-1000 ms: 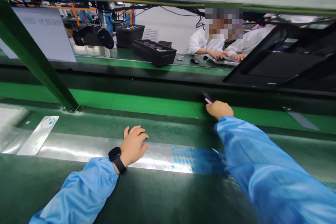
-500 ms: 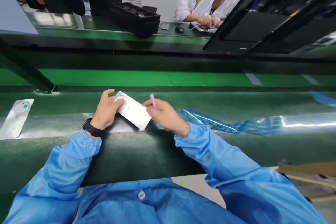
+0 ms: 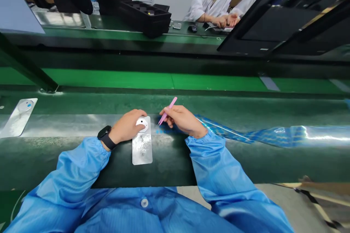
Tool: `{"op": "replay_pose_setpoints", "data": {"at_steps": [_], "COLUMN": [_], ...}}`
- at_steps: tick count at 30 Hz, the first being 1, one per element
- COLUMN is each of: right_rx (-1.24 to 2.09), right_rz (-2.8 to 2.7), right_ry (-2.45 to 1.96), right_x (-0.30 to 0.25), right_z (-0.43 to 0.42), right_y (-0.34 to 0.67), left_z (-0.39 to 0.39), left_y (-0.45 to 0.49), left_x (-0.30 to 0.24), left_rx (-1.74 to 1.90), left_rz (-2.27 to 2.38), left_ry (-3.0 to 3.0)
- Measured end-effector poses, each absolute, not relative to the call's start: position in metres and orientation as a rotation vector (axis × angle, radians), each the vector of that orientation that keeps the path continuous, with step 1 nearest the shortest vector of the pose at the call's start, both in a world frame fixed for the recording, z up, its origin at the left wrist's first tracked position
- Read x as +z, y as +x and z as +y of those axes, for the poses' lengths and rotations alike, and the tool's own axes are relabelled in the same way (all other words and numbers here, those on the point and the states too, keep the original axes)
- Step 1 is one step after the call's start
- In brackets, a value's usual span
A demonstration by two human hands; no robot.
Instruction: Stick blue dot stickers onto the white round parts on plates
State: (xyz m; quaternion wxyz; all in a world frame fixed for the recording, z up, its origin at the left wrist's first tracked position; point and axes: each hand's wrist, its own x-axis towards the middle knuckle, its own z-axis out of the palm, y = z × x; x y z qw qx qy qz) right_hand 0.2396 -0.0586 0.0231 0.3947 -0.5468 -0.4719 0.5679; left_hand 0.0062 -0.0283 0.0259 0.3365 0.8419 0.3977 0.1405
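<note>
My left hand [image 3: 126,128] is closed on the upper end of a silver phone back cover [image 3: 142,150], its thumb across the white round camera area. The cover points lengthwise toward me over the green table. In my right hand [image 3: 186,120] is a pair of pink tweezers [image 3: 171,104], tips pointing down and left. Just below those tips, small blue dots lie on the end of a clear film strip [image 3: 262,136] with blue dots, which runs off to the right. My right wrist partly hides the strip.
Another silver phone back cover [image 3: 20,120], with a blue dot on its round area, lies at the far left. A green post [image 3: 30,65] rises behind it. Across the bench are black bins [image 3: 147,18], a mouse [image 3: 192,28], dark monitors [image 3: 273,25] and a person in white [image 3: 202,3].
My left hand has moved right and turned the cover from slanted to nearly straight toward me. My right hand has moved away from the cover, its tweezers now pointing down at the strip's end.
</note>
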Motion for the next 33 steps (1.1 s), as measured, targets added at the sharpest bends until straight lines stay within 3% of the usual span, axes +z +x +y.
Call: {"op": "replay_pose_setpoints", "data": {"at_steps": [7, 26, 33], "right_rx": [1.67, 1.537, 1.553], "right_rz": [-1.246, -1.365, -1.277], "right_ry": [-1.434, -1.596, -1.444], "right_x": [0.02, 0.014, 0.021], "right_z": [-0.061, -0.062, -0.066], "right_y": [0.246, 0.241, 0.239], "left_z": [-0.036, -0.045, -0.045], "left_y": [0.0, 0.001, 0.001], "left_x": [0.016, 0.016, 0.013], "left_rx": [0.137, 0.107, 0.141], "left_rz": [1.065, 1.091, 1.075], "left_ry": [2.386, 2.399, 2.406]}}
